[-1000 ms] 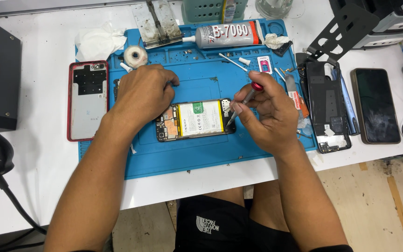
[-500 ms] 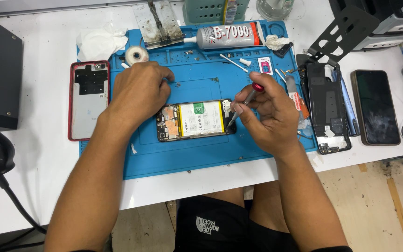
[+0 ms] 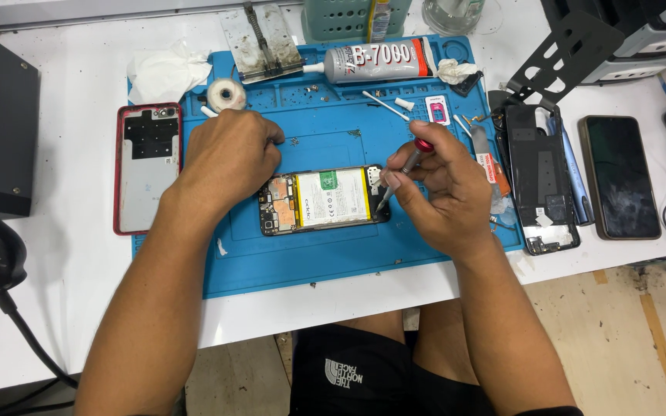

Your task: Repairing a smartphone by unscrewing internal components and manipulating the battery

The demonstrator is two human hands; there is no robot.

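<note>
Head view. An opened phone (image 3: 324, 200), its white battery and copper-toned boards exposed, lies flat on the blue work mat (image 3: 333, 254) between both hands. The left hand (image 3: 229, 158) rests curled on the phone's left end, fingers bent close together, holding nothing. The right hand (image 3: 445, 192) pinches a slim red-capped screwdriver (image 3: 402, 173), its tip meeting the phone's right end. A red back cover (image 3: 146, 166) lies left of the mat.

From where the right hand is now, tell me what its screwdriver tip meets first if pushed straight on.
The right hand angles the screwdriver down-left. Its tip would probably meet the opened phone at its right end, beside the battery; contact may already exist, depth is unclear.
</note>
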